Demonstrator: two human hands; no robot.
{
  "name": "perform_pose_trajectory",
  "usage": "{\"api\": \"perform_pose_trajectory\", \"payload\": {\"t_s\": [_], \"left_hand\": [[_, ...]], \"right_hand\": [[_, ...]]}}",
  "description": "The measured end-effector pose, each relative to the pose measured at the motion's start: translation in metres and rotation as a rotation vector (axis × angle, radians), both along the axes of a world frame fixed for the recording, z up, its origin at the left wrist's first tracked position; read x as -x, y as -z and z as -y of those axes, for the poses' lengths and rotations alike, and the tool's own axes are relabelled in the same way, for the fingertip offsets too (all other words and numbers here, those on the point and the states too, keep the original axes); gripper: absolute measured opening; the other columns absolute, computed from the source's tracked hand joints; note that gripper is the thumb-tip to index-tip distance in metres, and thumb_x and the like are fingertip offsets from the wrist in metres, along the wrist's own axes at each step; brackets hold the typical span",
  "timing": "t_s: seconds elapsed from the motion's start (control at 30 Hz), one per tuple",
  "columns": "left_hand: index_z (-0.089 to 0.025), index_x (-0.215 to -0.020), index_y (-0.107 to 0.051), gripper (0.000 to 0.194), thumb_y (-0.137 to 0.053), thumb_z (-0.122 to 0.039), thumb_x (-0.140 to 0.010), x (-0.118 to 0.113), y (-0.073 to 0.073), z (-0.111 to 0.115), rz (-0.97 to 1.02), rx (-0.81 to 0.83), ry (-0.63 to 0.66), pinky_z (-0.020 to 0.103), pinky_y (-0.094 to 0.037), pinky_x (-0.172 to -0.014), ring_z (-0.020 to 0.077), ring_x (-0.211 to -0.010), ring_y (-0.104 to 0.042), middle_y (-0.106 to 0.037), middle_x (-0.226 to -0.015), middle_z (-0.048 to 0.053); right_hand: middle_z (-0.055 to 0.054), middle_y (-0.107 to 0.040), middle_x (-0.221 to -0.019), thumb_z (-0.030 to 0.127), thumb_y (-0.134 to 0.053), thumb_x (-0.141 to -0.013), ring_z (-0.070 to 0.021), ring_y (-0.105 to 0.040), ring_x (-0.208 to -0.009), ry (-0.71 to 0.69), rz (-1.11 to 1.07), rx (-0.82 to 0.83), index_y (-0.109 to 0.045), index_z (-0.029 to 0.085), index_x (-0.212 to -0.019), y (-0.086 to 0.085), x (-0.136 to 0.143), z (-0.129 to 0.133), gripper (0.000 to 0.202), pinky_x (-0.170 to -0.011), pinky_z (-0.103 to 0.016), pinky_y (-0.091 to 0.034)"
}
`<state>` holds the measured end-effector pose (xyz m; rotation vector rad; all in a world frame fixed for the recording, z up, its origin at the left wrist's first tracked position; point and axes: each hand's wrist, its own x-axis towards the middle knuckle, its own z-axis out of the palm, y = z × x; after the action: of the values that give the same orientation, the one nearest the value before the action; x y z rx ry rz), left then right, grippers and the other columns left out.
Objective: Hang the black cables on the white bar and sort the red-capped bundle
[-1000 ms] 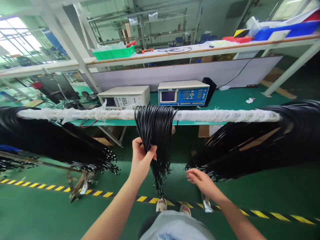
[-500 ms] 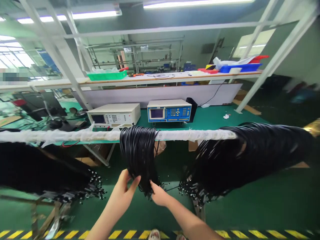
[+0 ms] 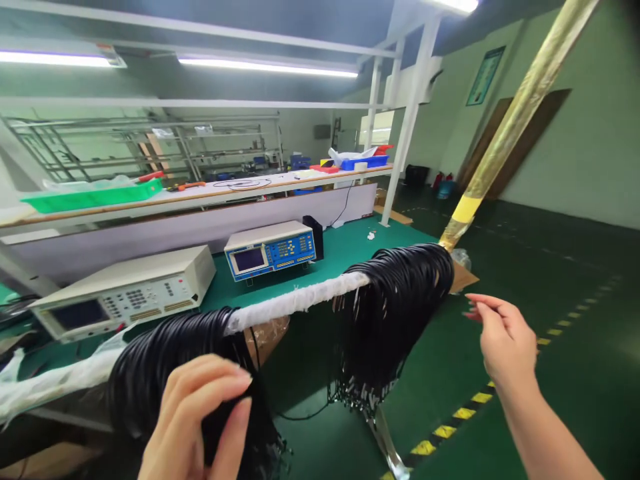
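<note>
A bundle of black cables (image 3: 170, 347) hangs over a white-wrapped rail (image 3: 300, 297). In front of it is my left hand (image 3: 200, 413), thumb and fingers apart, with nothing visible between them. A second black cable bundle (image 3: 385, 320) hangs at the rail's right end, its tips dangling low. My right hand (image 3: 505, 333) is raised to the right of that bundle, apart from it; its fingers are curled, and whether they hold anything is too small to make out.
Behind the rail, a green bench (image 3: 345, 250) carries a blue-fronted instrument (image 3: 273, 250) and a larger beige one (image 3: 130, 293). The shelf above holds a green tray (image 3: 95, 195) and a blue tray (image 3: 367, 162). A gold-wrapped pole (image 3: 515, 127) slants at the right.
The view has swung to the right. Both hands have come away from the lower part of the middle bundle; my right hand is now beyond the right bundle.
</note>
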<state>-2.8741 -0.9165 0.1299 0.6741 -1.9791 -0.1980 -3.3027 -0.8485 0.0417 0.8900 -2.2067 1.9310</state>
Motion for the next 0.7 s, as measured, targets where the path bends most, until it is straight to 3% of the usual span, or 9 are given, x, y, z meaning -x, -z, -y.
{"api": "perform_pose_trajectory", "payload": {"t_s": [0.07,0.13,0.2,0.3,0.4,0.5,0.7], "left_hand": [[-0.024,-0.107,-0.057,0.027,-0.054,-0.009,-0.084,0.03,-0.029,0.017,0.144,0.062,0.026,0.039,-0.045,-0.085,0.0241,-0.102,-0.052,-0.055,-0.108,0.007],[-0.023,-0.105,-0.057,0.02,-0.054,-0.015,-0.087,0.058,-0.048,0.038,0.245,0.143,0.001,0.04,-0.043,-0.09,0.0246,-0.106,-0.05,-0.056,-0.11,0.008],[-0.021,-0.105,-0.057,0.015,-0.051,-0.022,-0.091,0.084,-0.056,0.061,0.316,0.156,-0.046,0.042,-0.042,-0.092,0.0259,-0.109,-0.049,-0.058,-0.111,0.009],[-0.02,-0.101,-0.06,0.025,-0.041,-0.036,-0.096,0.115,-0.055,0.084,0.529,0.057,-0.141,0.045,-0.045,-0.09,0.0279,-0.106,-0.054,-0.064,-0.107,0.009],[-0.022,-0.099,-0.062,0.035,-0.034,-0.044,-0.097,0.128,-0.05,0.087,0.687,-0.004,-0.287,0.041,-0.047,-0.083,0.0276,-0.101,-0.06,-0.068,-0.103,0.006],[-0.024,-0.1,-0.062,0.038,-0.034,-0.049,-0.096,0.129,-0.047,0.08,0.694,-0.009,-0.42,0.037,-0.047,-0.075,0.0264,-0.096,-0.064,-0.07,-0.101,0.004],[-0.025,-0.098,-0.065,0.038,-0.034,-0.048,-0.096,0.134,-0.047,0.074,0.702,-0.018,-0.498,0.032,-0.045,-0.065,0.0253,-0.086,-0.067,-0.072,-0.093,0.004]], "right_hand": [[-0.007,-0.063,-0.108,0.045,-0.052,-0.095,-0.0205,-0.062,-0.095,-0.191,0.042,-0.033,-0.062,0.015,-0.109,-0.003,0.016,0.011,0.034,-0.087,-0.043,-0.049],[-0.008,-0.066,-0.106,0.048,-0.05,-0.095,-0.02,-0.064,-0.093,-0.459,0.086,-0.081,-0.063,0.015,-0.108,-0.005,0.026,0.026,0.038,-0.084,-0.042,-0.052],[-0.008,-0.069,-0.102,0.05,-0.051,-0.094,-0.0189,-0.067,-0.088,-0.697,0.108,-0.139,-0.064,0.015,-0.105,-0.009,0.03,0.042,0.04,-0.081,-0.04,-0.054],[-0.008,-0.072,-0.098,0.053,-0.062,-0.086,-0.0203,-0.069,-0.089,-0.909,0.087,-0.224,-0.066,0.014,-0.102,-0.024,0.029,0.055,0.042,-0.081,-0.041,-0.055],[-0.006,-0.074,-0.091,0.048,-0.071,-0.079,-0.0236,-0.07,-0.086,-0.953,0.018,-0.298,-0.071,0.016,-0.092,-0.05,0.024,0.051,0.035,-0.076,-0.036,-0.056],[-0.003,-0.072,-0.07,0.048,-0.064,-0.084,-0.0229,-0.068,-0.067,-0.898,-0.071,-0.326,-0.069,0.019,-0.069,-0.08,0.019,0.04,0.033,-0.059,-0.03,-0.053],[0.001,-0.065,-0.057,0.054,-0.047,-0.092,-0.0159,-0.062,-0.056,-1.012,-0.225,-0.289,-0.06,0.024,-0.055,-0.147,0.002,0.052,0.049,-0.057,-0.026,-0.049]]}}
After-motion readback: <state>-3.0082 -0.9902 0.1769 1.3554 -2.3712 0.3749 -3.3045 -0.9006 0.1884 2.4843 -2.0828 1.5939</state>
